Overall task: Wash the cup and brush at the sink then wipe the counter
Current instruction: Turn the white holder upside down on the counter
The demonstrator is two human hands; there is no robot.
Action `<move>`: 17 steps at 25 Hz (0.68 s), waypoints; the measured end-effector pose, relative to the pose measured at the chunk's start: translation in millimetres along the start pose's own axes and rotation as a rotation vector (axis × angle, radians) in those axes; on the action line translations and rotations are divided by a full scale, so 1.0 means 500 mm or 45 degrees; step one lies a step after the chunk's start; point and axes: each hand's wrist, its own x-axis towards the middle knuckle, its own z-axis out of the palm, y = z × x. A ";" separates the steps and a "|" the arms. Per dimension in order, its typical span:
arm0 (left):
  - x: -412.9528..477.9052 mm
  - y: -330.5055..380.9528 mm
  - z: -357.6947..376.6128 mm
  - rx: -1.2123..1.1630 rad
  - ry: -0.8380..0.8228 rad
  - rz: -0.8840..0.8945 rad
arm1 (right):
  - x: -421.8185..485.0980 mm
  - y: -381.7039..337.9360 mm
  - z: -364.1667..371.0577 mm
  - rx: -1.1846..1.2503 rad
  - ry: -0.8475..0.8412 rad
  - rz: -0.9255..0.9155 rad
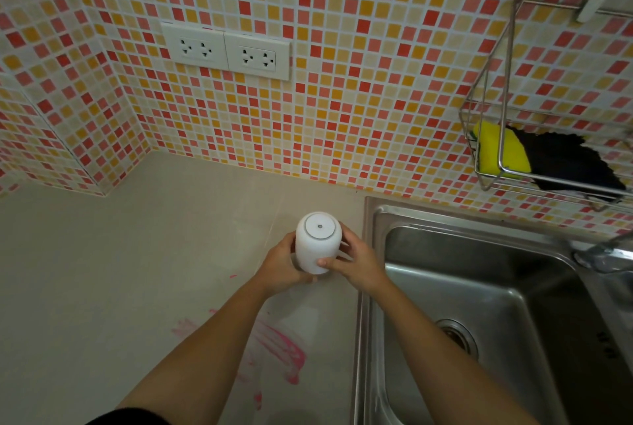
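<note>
A white cup (317, 241) stands upside down on the beige counter (120, 270), just left of the steel sink (479, 304). My left hand (282, 265) wraps its left side and my right hand (358, 262) grips its right side, by the handle. Pink smears (281, 346) mark the counter in front of the cup, between my forearms. No brush is in view.
A wire rack (496, 157) on the tiled wall at the right holds a yellow sponge (493, 150) and a dark cloth (568, 161). The tap (606, 246) is at the sink's right edge. Two wall sockets (226, 49) sit above the counter.
</note>
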 end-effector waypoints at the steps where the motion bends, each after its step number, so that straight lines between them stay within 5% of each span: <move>1: -0.001 0.002 -0.001 0.010 0.000 -0.003 | 0.000 0.006 0.001 0.013 -0.009 0.016; 11: -0.001 0.007 -0.041 0.154 -0.074 -0.062 | -0.002 0.034 0.002 -0.012 -0.125 0.136; 14: -0.002 0.063 -0.080 0.266 0.213 -0.022 | -0.030 -0.017 -0.021 -0.210 -0.049 0.058; 17: -0.028 0.205 -0.086 0.225 0.409 0.225 | -0.113 -0.104 -0.089 -0.525 0.191 -0.267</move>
